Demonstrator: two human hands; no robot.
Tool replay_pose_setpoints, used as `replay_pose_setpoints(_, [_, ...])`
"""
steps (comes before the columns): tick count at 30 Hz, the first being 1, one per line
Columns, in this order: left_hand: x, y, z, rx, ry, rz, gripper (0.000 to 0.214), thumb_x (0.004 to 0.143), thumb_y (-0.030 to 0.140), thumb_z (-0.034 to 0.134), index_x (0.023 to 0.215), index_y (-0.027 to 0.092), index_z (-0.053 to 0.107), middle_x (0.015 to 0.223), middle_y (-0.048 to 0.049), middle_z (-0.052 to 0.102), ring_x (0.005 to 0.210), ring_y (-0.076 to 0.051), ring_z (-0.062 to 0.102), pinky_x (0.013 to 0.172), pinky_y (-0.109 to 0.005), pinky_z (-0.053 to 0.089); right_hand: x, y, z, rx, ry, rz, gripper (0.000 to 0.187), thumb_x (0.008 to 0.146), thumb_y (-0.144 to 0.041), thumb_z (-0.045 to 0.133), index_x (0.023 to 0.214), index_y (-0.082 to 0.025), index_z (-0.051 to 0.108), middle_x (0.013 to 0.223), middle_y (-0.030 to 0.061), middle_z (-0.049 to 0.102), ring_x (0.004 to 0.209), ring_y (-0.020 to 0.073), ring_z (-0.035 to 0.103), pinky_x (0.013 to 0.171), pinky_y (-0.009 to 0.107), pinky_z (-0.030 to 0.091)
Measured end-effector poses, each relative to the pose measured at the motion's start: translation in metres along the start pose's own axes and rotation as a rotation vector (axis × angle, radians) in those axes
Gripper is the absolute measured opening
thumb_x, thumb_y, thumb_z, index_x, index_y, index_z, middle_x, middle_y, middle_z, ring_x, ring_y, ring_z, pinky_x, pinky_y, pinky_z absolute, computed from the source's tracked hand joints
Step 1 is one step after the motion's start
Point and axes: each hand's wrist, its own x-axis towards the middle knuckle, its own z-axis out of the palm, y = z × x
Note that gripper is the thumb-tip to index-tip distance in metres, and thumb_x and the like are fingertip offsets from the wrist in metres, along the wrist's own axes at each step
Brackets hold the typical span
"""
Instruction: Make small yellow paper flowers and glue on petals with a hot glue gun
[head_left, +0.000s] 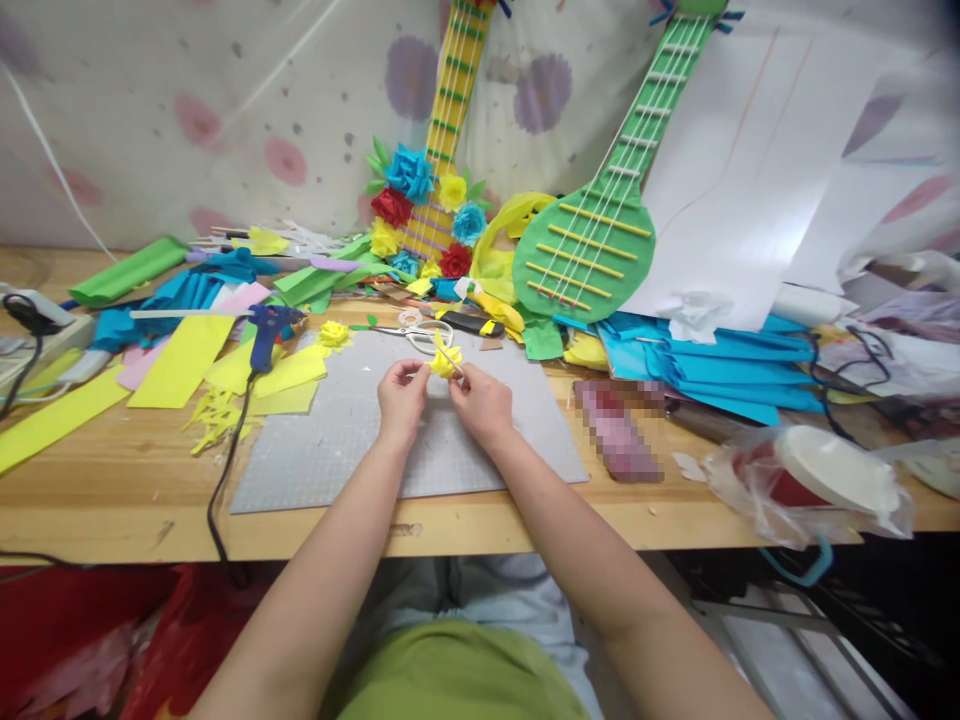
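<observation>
A small yellow paper flower point(445, 360) is held over the grey cutting mat point(322, 445), between my two hands. My left hand point(403, 397) is closed, thumb and fingertips pinching the flower's left edge. My right hand point(482, 403) is closed at its right side, apparently gripping a thin pale stick that crosses the petals; its full length is hard to make out. Scissors with white handles point(420, 340) lie just behind the flower. Another yellow paper flower point(334, 338) sits on the mat's far left corner.
A blue glue gun point(262, 340) lies left among yellow paper strips point(180, 362), its cord trailing forward. Behind stand a green paper guitar point(585, 255) and a yellow one point(454, 110) with flowers. Blue paper point(697, 365) and a plastic-wrapped tub point(817, 475) are right.
</observation>
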Motion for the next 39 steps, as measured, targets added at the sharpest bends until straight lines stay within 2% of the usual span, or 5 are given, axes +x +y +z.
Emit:
replay_pose_setpoints(15, [0.000,-0.001,-0.002,-0.019,-0.083,-0.096,0.041,0.059,0.021,0.069,0.097,0.015,0.054,0.077,-0.0024,0.065,0.056,-0.011,0.061,0.043,-0.017,0.041,0.012,0.004,0.003,-0.017,0.011,0.018,0.019,0.081,-0.029,0.044,0.093,-0.024,0.059,0.081,0.0002,0.066,0.074,0.0146,0.059,0.060,0.024,0.033])
replay_pose_setpoints(21, [0.004,-0.002,-0.002,0.049,0.026,-0.032,0.030,0.060,0.021,0.069,0.087,0.016,0.057,0.066,0.0015,0.062,0.050,-0.005,0.053,0.041,-0.013,0.034,0.015,0.004,0.001,-0.022,0.025,0.009,0.020,0.084,-0.035,0.044,0.090,-0.024,0.059,0.078,-0.0006,0.066,0.070,0.0133,0.058,0.057,0.023,0.029])
replay_pose_setpoints(28, [0.008,0.002,-0.008,-0.174,0.159,-0.139,0.031,0.059,0.016,0.069,0.084,0.016,0.050,0.070,-0.0002,0.061,0.064,-0.010,0.060,0.058,-0.022,0.048,0.005,0.006,-0.011,-0.039,-0.036,-0.104,0.047,0.091,-0.049,0.024,0.078,-0.022,0.061,0.076,0.0010,0.066,0.072,0.0118,0.058,0.056,0.023,0.025])
replay_pose_setpoints(35, [0.012,0.006,-0.013,-0.331,0.094,-0.234,0.017,0.067,0.008,0.059,0.081,0.014,0.051,0.064,0.0006,0.061,0.059,-0.008,0.060,0.068,-0.023,0.051,-0.001,0.009,-0.010,-0.118,-0.174,-0.219,0.041,0.091,-0.046,0.029,0.084,-0.024,0.063,0.084,0.0018,0.069,0.075,0.0131,0.060,0.056,0.024,0.026])
replay_pose_setpoints(39, [0.010,0.009,-0.013,-0.352,0.013,-0.268,0.029,0.067,0.006,0.053,0.096,0.013,0.051,0.071,-0.0034,0.066,0.067,-0.012,0.064,0.076,-0.028,0.051,0.000,0.013,-0.008,-0.106,-0.164,-0.199,0.034,0.091,-0.044,0.031,0.092,-0.026,0.060,0.085,0.0002,0.069,0.074,0.0127,0.060,0.057,0.023,0.027])
